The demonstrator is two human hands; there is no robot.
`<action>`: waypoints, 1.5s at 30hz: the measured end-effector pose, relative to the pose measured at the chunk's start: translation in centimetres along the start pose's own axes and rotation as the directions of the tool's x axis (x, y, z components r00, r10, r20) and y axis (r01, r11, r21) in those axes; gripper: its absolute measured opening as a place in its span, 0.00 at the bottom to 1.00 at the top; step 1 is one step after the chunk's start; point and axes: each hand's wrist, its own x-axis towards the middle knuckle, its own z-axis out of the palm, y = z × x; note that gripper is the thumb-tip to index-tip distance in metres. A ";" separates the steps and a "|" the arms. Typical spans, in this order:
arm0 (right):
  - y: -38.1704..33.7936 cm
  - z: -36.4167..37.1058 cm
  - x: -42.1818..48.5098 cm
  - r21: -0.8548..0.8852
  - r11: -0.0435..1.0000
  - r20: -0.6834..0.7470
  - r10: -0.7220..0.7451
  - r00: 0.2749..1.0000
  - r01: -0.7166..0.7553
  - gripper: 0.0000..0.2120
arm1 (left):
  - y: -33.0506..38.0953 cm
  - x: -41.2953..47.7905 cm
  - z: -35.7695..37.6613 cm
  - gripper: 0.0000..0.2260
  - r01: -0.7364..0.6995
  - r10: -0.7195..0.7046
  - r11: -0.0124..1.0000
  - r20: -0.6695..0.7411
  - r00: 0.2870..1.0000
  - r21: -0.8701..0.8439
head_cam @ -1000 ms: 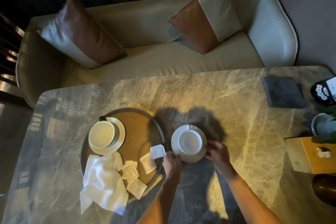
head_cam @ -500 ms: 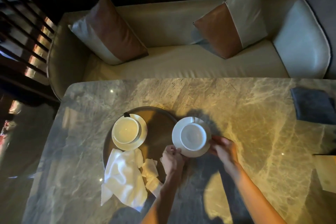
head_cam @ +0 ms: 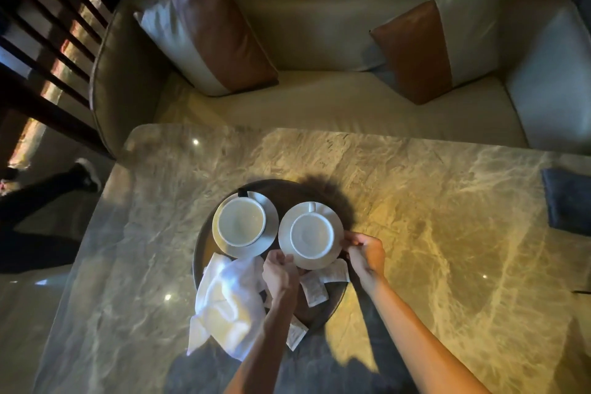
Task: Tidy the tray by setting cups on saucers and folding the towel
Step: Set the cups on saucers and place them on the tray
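Saucer [head_cam: 289,251] bearing a cup [head_cam: 311,235] is pinched by left hand [head_cam: 278,272] and right hand [head_cam: 366,253] over the tray [head_cam: 200,253].

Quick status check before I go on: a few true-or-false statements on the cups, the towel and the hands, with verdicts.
1. The left cup and the right cup each sit on a saucer. True.
2. The towel is folded. False: it lies crumpled, spilling over the rim of the tray.
3. The left hand and the right hand both hold the right saucer. True.
4. The right saucer is off the tray. False: it is over the tray, beside the left saucer.
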 end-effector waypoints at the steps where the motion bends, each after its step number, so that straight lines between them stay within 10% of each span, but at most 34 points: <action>1: 0.0 0.1 0.0 -0.034 0.999 -0.017 0.001 1.000 -0.001 0.14 | -0.1 0.2 0.0 0.05 0.005 -0.005 1.000 0.004 1.000 -0.007; 23: -1.6 1.8 -1.8 -0.082 0.993 -0.284 0.055 0.957 -0.081 0.04 | -0.7 0.9 0.4 0.05 0.069 -0.065 0.991 0.042 0.997 -0.111; 45: -1.3 1.1 -1.6 -0.046 0.997 -0.188 0.059 0.980 -0.069 0.07 | -1.3 1.0 -0.3 0.07 0.110 -0.071 0.958 0.155 0.985 -0.263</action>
